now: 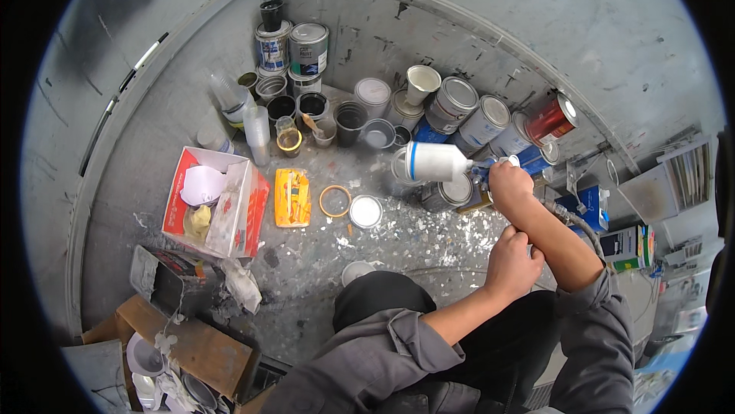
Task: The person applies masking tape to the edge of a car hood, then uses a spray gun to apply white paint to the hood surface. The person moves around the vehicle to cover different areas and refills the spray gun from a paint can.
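Note:
My right hand [508, 186] is closed around the handle of a spray gun [480, 172], whose body is mostly hidden by the fingers. The gun's white cup [440, 162] with a blue band lies tilted sideways, pointing left. A hose [576, 222] runs down from the gun beside my right forearm. Curled fingers of my left hand [511, 265] press against the underside of that forearm; what they hold, if anything, is hidden. Below the cup stand a paint can [446, 193] and a pale container [404, 184], partly covered by the cup.
Paint cans [452, 100] and mixing cups [351, 119] line the wall. On the paint-spattered floor lie a yellow packet [292, 198], a tape roll [334, 201] and a round lid [366, 212]. A red-white box [230, 219] and a cardboard box [184, 345] with used cups stand left.

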`<act>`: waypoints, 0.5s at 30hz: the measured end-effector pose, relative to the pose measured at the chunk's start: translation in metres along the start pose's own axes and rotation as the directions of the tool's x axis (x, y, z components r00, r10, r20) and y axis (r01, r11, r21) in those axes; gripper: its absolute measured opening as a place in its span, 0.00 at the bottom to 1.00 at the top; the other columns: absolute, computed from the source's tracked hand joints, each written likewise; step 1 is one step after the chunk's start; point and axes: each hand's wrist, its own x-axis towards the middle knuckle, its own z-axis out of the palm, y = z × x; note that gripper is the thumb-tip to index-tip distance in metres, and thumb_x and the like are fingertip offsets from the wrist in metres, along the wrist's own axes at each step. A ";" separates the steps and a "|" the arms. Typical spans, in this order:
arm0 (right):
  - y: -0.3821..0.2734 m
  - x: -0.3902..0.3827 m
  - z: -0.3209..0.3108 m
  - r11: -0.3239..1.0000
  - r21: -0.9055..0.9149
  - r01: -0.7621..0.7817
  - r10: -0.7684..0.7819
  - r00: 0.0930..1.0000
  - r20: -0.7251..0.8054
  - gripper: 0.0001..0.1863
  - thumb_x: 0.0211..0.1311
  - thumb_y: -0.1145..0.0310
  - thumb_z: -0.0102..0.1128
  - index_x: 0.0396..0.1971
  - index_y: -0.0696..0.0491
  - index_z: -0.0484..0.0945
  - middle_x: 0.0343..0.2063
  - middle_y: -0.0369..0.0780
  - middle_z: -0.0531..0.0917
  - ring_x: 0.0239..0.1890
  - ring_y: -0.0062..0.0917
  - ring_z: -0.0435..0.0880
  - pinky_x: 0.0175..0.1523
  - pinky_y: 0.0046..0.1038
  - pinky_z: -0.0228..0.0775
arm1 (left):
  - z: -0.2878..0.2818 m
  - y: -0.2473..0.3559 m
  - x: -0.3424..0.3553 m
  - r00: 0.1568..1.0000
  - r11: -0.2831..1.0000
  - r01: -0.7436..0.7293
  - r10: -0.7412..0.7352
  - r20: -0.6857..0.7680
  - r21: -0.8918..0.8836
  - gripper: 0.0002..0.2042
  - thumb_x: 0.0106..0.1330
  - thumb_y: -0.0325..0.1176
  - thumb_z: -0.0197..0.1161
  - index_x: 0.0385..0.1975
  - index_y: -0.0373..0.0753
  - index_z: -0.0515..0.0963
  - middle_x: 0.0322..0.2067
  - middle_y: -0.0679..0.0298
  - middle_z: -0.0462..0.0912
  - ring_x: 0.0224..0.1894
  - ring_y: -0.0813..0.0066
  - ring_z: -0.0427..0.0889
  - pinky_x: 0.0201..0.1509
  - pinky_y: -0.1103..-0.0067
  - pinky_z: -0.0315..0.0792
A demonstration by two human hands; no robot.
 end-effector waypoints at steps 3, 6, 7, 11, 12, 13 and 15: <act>0.001 0.000 0.000 1.000 -0.008 0.004 -0.004 1.000 -0.005 0.12 0.65 0.70 0.63 0.46 0.59 0.84 0.46 0.51 0.88 0.46 0.40 0.92 0.45 0.37 0.87 | 0.000 -0.002 0.001 1.000 1.000 0.005 -0.004 -0.028 0.027 0.07 0.59 0.27 0.66 0.35 0.30 0.82 0.39 0.48 0.83 0.41 0.46 0.84 0.47 0.60 0.78; 0.002 0.000 0.006 1.000 -0.025 0.015 -0.016 0.999 -0.039 0.12 0.65 0.70 0.63 0.46 0.58 0.84 0.45 0.50 0.88 0.45 0.40 0.92 0.44 0.36 0.87 | 0.002 -0.003 0.000 1.000 1.000 0.012 -0.012 -0.013 0.025 0.07 0.59 0.26 0.65 0.34 0.30 0.82 0.39 0.48 0.83 0.42 0.46 0.83 0.47 0.60 0.78; 0.002 0.000 0.004 1.000 -0.023 0.017 -0.018 0.999 -0.036 0.12 0.65 0.70 0.63 0.46 0.58 0.84 0.45 0.50 0.88 0.45 0.40 0.92 0.44 0.36 0.87 | 0.002 -0.003 0.000 1.000 1.000 0.010 -0.009 -0.017 0.024 0.07 0.59 0.26 0.65 0.34 0.30 0.82 0.39 0.48 0.83 0.41 0.46 0.83 0.47 0.60 0.78; 0.003 0.000 0.003 0.999 -0.029 0.027 -0.029 0.999 -0.041 0.12 0.65 0.70 0.64 0.46 0.58 0.84 0.45 0.50 0.88 0.45 0.39 0.93 0.43 0.36 0.87 | 0.001 -0.003 0.001 1.000 1.000 0.009 -0.008 -0.021 0.030 0.06 0.59 0.26 0.64 0.34 0.30 0.82 0.38 0.48 0.83 0.41 0.46 0.83 0.47 0.60 0.78; 0.003 0.001 0.005 0.999 -0.035 0.031 -0.032 0.998 -0.047 0.12 0.65 0.70 0.64 0.46 0.58 0.84 0.45 0.50 0.88 0.45 0.39 0.93 0.43 0.36 0.87 | 0.002 -0.003 0.001 1.000 0.999 0.011 -0.011 -0.018 0.034 0.06 0.59 0.26 0.64 0.34 0.30 0.82 0.39 0.48 0.83 0.41 0.46 0.83 0.47 0.60 0.78; 0.002 0.000 0.001 0.999 -0.033 0.025 -0.026 0.999 -0.039 0.12 0.65 0.71 0.64 0.46 0.58 0.84 0.45 0.50 0.88 0.45 0.39 0.92 0.43 0.36 0.87 | 0.002 -0.003 0.001 1.000 0.999 0.011 -0.010 -0.023 0.030 0.07 0.59 0.26 0.64 0.34 0.30 0.82 0.39 0.48 0.83 0.41 0.46 0.83 0.47 0.60 0.78; -0.001 -0.002 -0.007 1.000 -0.028 0.013 -0.014 1.000 -0.023 0.12 0.64 0.71 0.64 0.46 0.58 0.83 0.46 0.50 0.88 0.45 0.39 0.92 0.44 0.36 0.87 | 0.001 -0.004 0.002 0.999 1.000 0.010 -0.009 -0.035 0.024 0.07 0.59 0.26 0.64 0.34 0.30 0.82 0.38 0.48 0.83 0.41 0.46 0.83 0.47 0.60 0.78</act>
